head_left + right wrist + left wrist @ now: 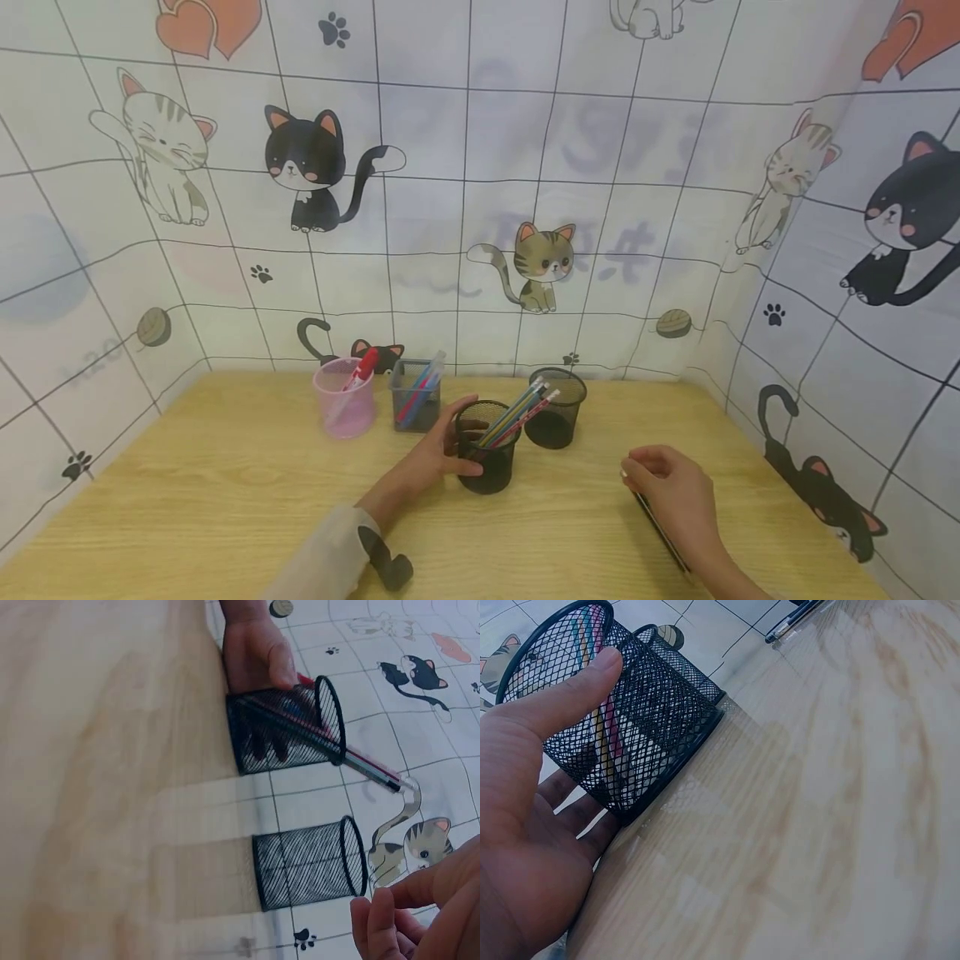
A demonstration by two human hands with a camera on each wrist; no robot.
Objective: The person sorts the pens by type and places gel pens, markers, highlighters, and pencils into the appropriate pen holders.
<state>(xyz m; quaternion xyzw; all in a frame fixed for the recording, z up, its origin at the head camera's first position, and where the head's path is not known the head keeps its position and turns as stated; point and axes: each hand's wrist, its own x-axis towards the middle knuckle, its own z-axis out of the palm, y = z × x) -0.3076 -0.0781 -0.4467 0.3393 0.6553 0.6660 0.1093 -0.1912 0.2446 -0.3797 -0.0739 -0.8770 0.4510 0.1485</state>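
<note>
Our left hand (429, 460) wraps round the black cup (495, 476), seemingly to steady it on the table (570, 542); its wall props the leaning pencils (514, 416). Our right hand (681, 502) bunches its fingertips by a dark pen (662, 532); whether they pinch it, we cannot tell.

Cat-print wall (435, 242), wood-grain table (225, 492)

Soft, even light fills the slightly hazy head view, with the patterned backdrop (427, 125) stretched near the edges. Both wrist views are dimmer and cooler; pale glare and faint reflections lie on the counter (810, 802), and fine detail blurs.
</note>
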